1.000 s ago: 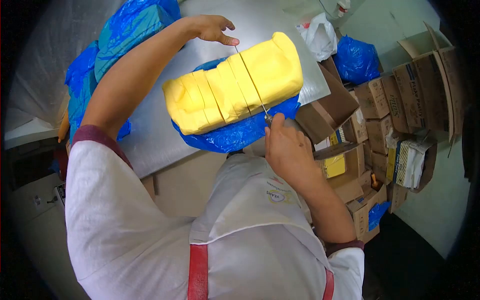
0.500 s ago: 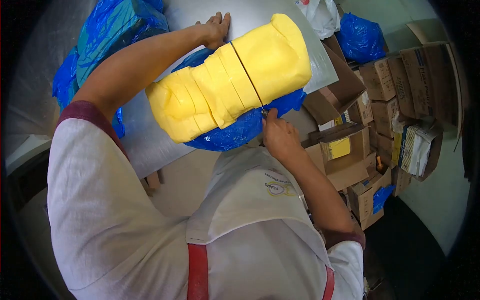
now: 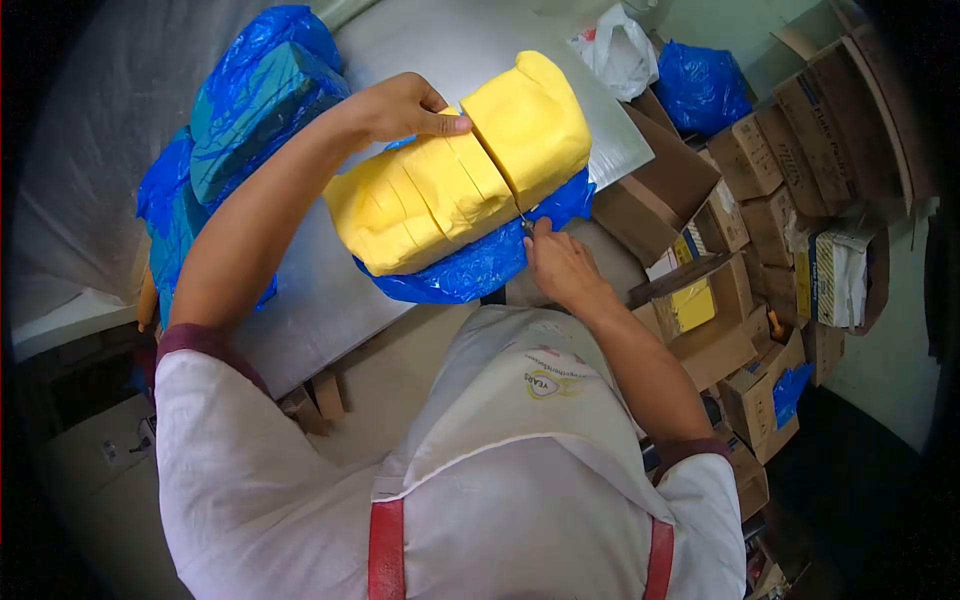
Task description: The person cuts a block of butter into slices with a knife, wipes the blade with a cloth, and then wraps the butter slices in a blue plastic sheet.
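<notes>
A large yellow block (image 3: 535, 130), butter-like and soft-looking, lies on blue plastic wrap (image 3: 455, 275) on a metal table. Several cuts cross its left part, and a wider, deep gap sets off the thick right end. My right hand (image 3: 562, 262) is closed around the handle of a knife (image 3: 528, 226) at the near end of that gap; most of the blade is hidden in it. My left hand (image 3: 405, 108) grips the block's far edge left of the gap, thumb on top, other fingers partly hidden behind.
Blue-wrapped blocks (image 3: 262, 110) are piled at the table's left. Along the right stand several cardboard boxes (image 3: 745, 160), some opened. A blue bag (image 3: 703, 85) and a white plastic bag (image 3: 620, 50) sit beyond the table's (image 3: 300, 330) right edge.
My left hand has come off the table behind the block and now holds the block's far edge beside the gap. The gap looks wider. My right hand stays on the knife; the view has shifted slightly.
</notes>
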### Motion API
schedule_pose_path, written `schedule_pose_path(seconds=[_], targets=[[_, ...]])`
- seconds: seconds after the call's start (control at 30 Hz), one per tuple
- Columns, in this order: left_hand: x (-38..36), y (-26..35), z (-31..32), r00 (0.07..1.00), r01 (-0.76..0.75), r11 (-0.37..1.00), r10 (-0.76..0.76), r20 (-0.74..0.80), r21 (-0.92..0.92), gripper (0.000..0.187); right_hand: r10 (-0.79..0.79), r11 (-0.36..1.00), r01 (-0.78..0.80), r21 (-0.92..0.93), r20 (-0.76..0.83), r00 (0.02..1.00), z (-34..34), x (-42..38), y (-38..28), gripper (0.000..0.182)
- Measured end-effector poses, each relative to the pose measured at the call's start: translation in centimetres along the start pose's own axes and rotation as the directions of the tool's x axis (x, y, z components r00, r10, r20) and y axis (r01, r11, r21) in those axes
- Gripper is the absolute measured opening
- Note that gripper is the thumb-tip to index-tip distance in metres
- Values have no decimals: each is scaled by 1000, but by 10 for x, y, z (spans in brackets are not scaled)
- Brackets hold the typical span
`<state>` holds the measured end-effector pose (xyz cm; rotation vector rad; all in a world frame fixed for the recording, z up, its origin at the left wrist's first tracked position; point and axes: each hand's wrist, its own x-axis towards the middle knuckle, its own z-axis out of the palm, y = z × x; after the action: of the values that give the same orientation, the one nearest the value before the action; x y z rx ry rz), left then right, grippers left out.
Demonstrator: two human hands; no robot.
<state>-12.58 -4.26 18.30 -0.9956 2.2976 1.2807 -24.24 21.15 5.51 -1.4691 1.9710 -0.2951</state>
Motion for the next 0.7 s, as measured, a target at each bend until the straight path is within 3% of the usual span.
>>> schedule_pose_path(seconds=[0.27, 0.33, 0.37, 0.47, 0.57, 0.6, 0.7], targets=[[2, 2, 3, 998, 8, 997, -3, -66, 77, 54, -35, 999, 35, -18, 7, 999, -67, -36, -44, 22], [4, -5, 2, 997, -50, 996, 54, -55, 75, 55, -56, 998, 56, 1, -19, 998, -67, -86, -29, 28], [4, -10, 1, 995, -77, 995, 81, -57, 64, 55, -47, 997, 50, -63, 42, 998, -78, -120, -28, 26], [-5, -10, -2, 974, -116, 993, 115, -196, 8, 58, 193, 972, -165, -165, 171, 966, -116, -202, -27, 29], [-11, -2, -22, 940, -175, 985, 162, -299, -15, 60, 180, 983, -176, -44, 118, 977, -165, -214, -37, 31], [-10, 2, -31, 938, -199, 979, 180, -296, -35, 61, 111, 994, -112, -14, -30, 993, -162, -202, -33, 27], [-4, 17, -43, 912, -224, 974, 200, -359, -29, 61, -19, 1000, 19, -2, -178, 984, -152, -130, -47, 21]])
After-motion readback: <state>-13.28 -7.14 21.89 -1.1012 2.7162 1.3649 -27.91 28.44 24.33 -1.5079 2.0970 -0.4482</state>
